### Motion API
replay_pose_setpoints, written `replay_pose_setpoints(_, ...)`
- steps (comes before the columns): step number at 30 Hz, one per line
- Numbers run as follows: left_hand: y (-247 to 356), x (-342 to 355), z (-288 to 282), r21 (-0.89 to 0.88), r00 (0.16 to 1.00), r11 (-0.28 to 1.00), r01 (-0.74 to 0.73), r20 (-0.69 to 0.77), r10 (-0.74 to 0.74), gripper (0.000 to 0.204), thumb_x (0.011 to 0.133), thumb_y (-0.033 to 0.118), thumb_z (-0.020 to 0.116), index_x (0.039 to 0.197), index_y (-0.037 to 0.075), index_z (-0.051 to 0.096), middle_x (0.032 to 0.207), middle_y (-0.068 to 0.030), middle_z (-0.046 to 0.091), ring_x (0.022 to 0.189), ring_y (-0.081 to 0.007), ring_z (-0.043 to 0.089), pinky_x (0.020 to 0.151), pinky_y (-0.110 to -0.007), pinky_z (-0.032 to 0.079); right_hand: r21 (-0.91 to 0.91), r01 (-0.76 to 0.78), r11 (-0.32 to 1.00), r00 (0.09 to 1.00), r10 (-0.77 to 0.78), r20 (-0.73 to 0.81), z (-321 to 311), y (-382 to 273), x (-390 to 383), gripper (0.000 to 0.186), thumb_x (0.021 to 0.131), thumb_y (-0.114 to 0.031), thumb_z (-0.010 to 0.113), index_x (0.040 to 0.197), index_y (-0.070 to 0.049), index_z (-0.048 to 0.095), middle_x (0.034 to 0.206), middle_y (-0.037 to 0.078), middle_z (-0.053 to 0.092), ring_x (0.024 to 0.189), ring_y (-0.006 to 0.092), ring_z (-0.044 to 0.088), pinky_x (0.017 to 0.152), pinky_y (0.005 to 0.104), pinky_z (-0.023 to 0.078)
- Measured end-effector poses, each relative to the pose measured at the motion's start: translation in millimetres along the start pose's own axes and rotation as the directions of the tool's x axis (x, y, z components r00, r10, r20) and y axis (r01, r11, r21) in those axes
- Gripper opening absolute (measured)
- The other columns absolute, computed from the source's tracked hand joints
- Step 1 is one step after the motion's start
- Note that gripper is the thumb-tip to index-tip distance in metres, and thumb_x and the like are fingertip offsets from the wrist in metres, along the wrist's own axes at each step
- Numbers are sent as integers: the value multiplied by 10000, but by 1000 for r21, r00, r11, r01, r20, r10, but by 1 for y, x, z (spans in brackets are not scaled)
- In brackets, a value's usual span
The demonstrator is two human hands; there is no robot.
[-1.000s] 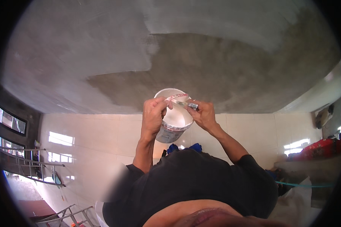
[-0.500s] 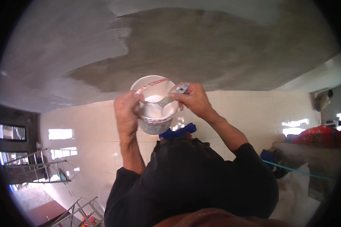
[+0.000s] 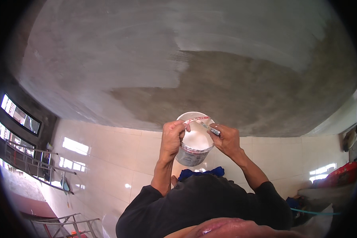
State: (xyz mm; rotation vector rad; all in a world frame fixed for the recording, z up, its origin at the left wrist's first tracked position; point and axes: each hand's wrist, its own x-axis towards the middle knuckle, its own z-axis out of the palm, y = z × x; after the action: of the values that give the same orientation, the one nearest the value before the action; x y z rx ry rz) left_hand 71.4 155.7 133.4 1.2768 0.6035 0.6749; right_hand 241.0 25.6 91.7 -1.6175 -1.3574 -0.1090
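Observation:
A white bucket (image 3: 190,158) of white paint (image 3: 196,139) hangs in front of my body. My left hand (image 3: 172,137) is closed round its red-and-white handle (image 3: 197,119), which arches over the opening. In my right hand (image 3: 228,139) is a paintbrush (image 3: 214,130), gripped by its handle at the bucket's right rim. The brush points into the bucket, and I cannot make out its bristle end. Ahead stands a grey wall (image 3: 242,87). A lighter coat (image 3: 135,59) covers its upper and left parts, with a ragged edge against the darker bare area.
Glossy cream floor tiles (image 3: 115,158) lie below. Metal ladders stand at the left, one (image 3: 39,162) beside the windows (image 3: 20,113) and another (image 3: 67,224) at the lower left. A red cloth-like heap (image 3: 339,174) lies at the right, with a green-blue strip (image 3: 313,212) below it.
The view has shifted, so bucket and hands now appear farther right and lower. My right hand has turned the brush from lying across the opening to slanting in near the handle.

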Motion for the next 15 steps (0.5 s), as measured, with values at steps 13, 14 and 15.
replay_pose_setpoints(13, -9, 10, -27, 63, 994, 998, -15, 108, 8, 243, 873, 169, 559, 679, 39, 625, 524, 89, 347, 492, -23, 260, 464, -251, 163, 623, -616, 483, 781, 480, 400, 26, 11, -11, 161, 833, -122, 739, 907, 10, 684, 711, 54, 678, 569, 102, 632, 459, 227, 436)
replay_pose_setpoints(14, -10, 14, -28, 66, 993, 997, -42, 114, 34, 234, 873, 166, 557, 691, 36, 625, 520, 91, 345, 476, -22, 252, 450, -247, 159, 620, -601, 505, 793, 472, 385, 26, 16, -9, 170, 836, -128, 740, 910, 13, 684, 720, 58, 684, 582, 105, 639, 465, 230, 443)
replay_pose_setpoints(15, -11, 15, -27, 71, 991, 996, -53, 123, 44, 225, 873, 164, 554, 704, 34, 625, 516, 93, 343, 461, -21, 244, 436, -242, 154, 615, -596, 516, 797, 475, 374, 26, 15, -10, 178, 838, -135, 741, 914, 16, 684, 729, 61, 690, 595, 107, 647, 472, 232, 450)
